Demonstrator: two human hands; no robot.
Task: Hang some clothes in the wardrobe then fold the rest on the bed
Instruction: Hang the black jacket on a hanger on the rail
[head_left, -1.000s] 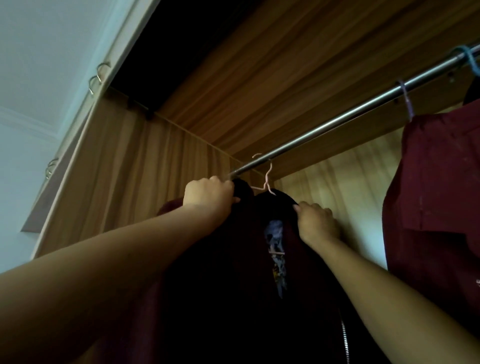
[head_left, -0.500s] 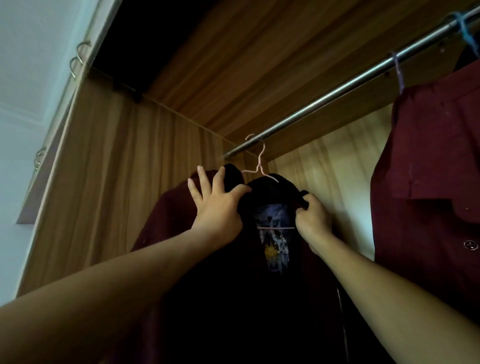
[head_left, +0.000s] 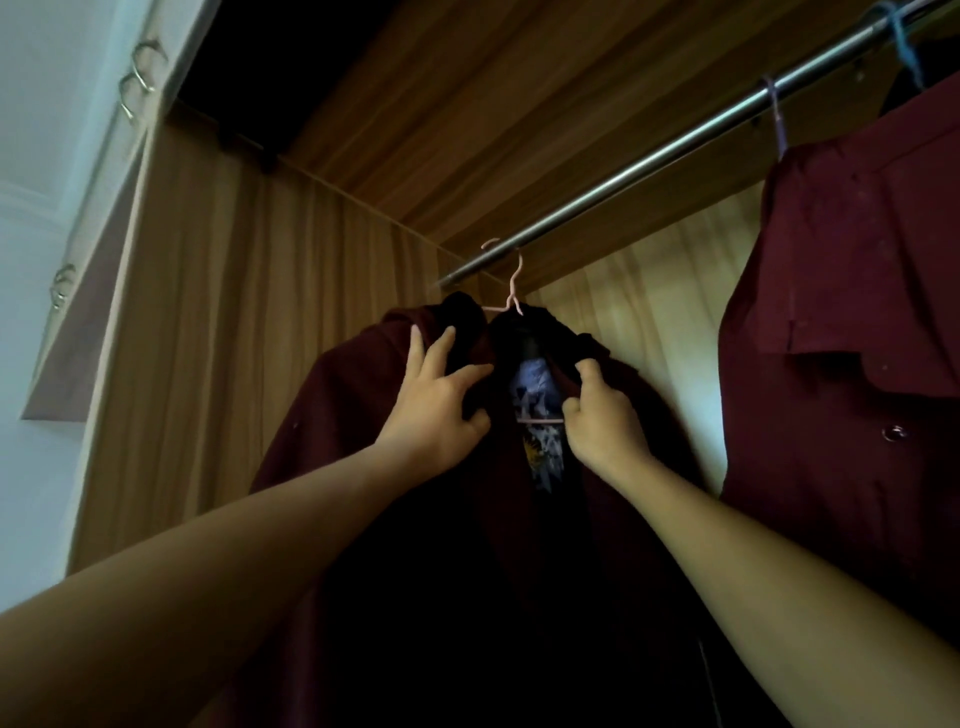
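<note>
A dark maroon jacket (head_left: 332, 415) hangs on a pink hanger (head_left: 511, 291) hooked over the metal rail (head_left: 675, 145) at the wardrobe's left end. A printed shirt (head_left: 537, 410) shows between its open front edges. My left hand (head_left: 441, 400) lies on the jacket's left collar with fingers spread and the thumb hooked over the front edge. My right hand (head_left: 597, 415) grips the right front edge just below the collar.
A second maroon shirt (head_left: 852, 312) hangs to the right on a purple hanger (head_left: 776, 111); a blue hanger (head_left: 904, 41) sits further right. The wooden side panel (head_left: 218, 312) stands left of the jacket. White cupboard doors with ring handles (head_left: 140, 73) are at upper left.
Both hands have slid down from the top of the collar to the jacket's front edges. The left hand's fingers have spread out.
</note>
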